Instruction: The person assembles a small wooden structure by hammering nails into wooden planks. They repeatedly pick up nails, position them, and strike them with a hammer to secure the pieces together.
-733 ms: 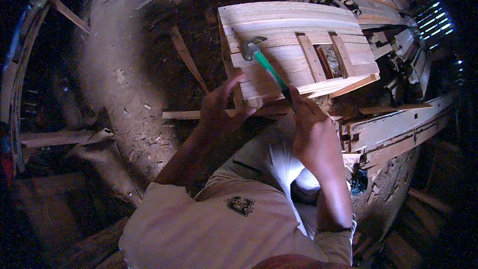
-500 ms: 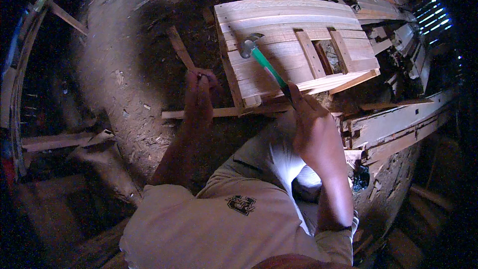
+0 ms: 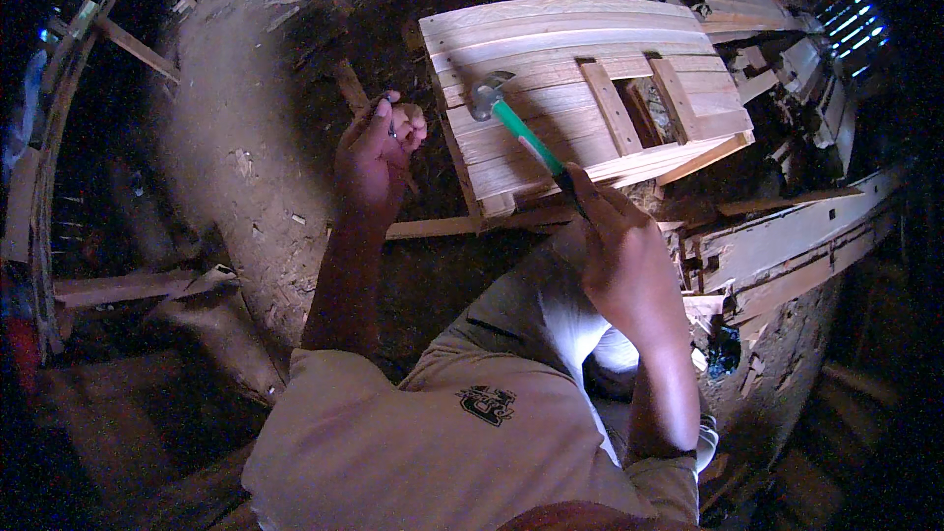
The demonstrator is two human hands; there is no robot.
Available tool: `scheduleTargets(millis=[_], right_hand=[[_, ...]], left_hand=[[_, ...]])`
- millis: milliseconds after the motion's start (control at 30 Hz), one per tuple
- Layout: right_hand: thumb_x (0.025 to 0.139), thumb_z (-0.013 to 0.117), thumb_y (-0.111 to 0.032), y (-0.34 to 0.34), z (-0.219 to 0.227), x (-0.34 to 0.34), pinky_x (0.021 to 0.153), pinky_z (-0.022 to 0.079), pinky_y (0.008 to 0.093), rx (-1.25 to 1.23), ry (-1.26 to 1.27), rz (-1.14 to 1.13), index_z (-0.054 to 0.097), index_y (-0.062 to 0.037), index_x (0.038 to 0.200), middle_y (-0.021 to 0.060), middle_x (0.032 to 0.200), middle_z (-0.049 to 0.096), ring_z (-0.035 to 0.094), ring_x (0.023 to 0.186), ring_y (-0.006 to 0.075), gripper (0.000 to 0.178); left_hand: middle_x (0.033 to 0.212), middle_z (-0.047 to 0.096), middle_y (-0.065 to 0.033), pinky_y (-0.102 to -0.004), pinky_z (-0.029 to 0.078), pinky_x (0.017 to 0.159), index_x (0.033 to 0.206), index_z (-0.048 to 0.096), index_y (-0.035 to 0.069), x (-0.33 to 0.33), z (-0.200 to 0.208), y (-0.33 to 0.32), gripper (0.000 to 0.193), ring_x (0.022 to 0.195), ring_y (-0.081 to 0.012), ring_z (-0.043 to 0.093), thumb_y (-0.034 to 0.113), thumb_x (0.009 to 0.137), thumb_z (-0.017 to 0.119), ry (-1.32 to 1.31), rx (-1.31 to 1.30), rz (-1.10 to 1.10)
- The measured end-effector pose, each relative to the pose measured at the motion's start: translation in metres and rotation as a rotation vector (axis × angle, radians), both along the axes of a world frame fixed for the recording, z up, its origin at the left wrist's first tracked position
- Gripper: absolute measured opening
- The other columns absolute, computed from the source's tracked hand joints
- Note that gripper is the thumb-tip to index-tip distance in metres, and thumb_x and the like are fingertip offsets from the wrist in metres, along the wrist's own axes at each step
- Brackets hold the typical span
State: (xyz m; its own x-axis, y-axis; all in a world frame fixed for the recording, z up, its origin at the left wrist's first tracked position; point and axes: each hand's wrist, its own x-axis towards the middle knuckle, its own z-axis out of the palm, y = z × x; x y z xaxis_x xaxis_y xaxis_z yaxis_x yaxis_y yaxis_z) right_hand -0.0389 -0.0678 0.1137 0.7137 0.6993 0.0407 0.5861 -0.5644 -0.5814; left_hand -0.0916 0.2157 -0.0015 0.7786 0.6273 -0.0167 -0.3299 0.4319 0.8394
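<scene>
No words can be read. Dark emblem (image 3: 486, 404) is printed on light shirt (image 3: 393, 442); pale label (image 3: 534, 150) on green hammer handle (image 3: 509, 119) can't be made out.

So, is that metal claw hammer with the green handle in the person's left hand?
No, the right hand grips the green-handled metal claw hammer, while the left hand is apart from it.

You wear a loose, pale beige T-shirt (image 3: 403, 462), softly creased across the front, with a small, dark, blocky emblem (image 3: 486, 404) printed on the chest. Its left sleeve (image 3: 326, 383) and right sleeve (image 3: 665, 488) are short; your forearms (image 3: 346, 285), left hand (image 3: 378, 152) and right hand (image 3: 629, 254) are bare. Your light greyish trousers (image 3: 531, 310) wrinkle along the thigh and look nearly white where brightly lit.
</scene>
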Motion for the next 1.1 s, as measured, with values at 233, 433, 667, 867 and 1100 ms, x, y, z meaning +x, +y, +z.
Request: scheduleTargets(millis=[233,433,667,867,1100], right_hand=[[0.088,0.053,0.01,-0.002,-0.001,0.003,0.086,0.054,0.0509,0.026,0.0,0.011,0.056,0.0009,0.143,0.0296,0.116,0.067,0.066,0.102,0.0489,0.056],[0.085,0.054,0.008,-0.003,-0.006,0.004,0.087,0.054,0.0508,0.059,-0.002,0.026,0.056,0.0018,0.143,0.03,0.114,0.068,0.067,0.1,0.0482,0.058],[0.083,0.057,0.003,-0.005,-0.008,0.005,0.085,0.056,0.053,0.038,-0.026,0.035,0.053,-0.0025,0.147,0.0276,0.113,0.067,0.067,0.096,0.0477,0.064],[0.088,0.05,0.01,0.0,0.001,0.002,0.091,0.054,0.0501,0.016,0.014,-0.014,0.057,0.0008,0.143,0.0295,0.12,0.068,0.067,0.106,0.0478,0.056],[0.089,0.05,0.009,-0.001,-0.001,0.002,0.092,0.052,0.0508,0.022,-0.01,0.003,0.057,0.0005,0.143,0.0293,0.118,0.067,0.065,0.106,0.049,0.056]], left_hand=[[0.098,0.065,-0.0083,-0.0354,0.054,0.085,0.121,0.059,0.003,0.005,-0.006,0.011,0.026,0.096,-0.0226,0.068,0.026,0.11,0.055,-0.035,0.054,-0.103],[0.1,0.063,-0.0062,-0.0333,0.056,0.081,0.106,0.06,0.004,-0.001,-0.025,0.013,0.018,0.1,-0.0237,0.069,0.021,0.105,0.063,0.051,0.068,-0.008],[0.095,0.063,-0.0016,-0.0315,0.055,0.079,0.106,0.062,0.006,-0.009,-0.017,0.007,0.018,0.087,-0.0153,0.064,0.024,0.103,0.067,0.104,-0.279,-0.04],[0.096,0.064,-0.0007,-0.0293,0.052,0.077,0.109,0.063,0.008,-0.005,-0.03,0.014,0.02,0.082,-0.0129,0.059,0.026,0.102,0.068,0.061,-0.321,-0.176],[0.104,0.069,-0.0061,-0.0285,0.053,0.08,0.112,0.064,0.004,0.015,-0.002,-0.018,0.019,0.089,-0.0123,0.062,0.021,0.103,0.068,0.163,-0.003,0.175]])
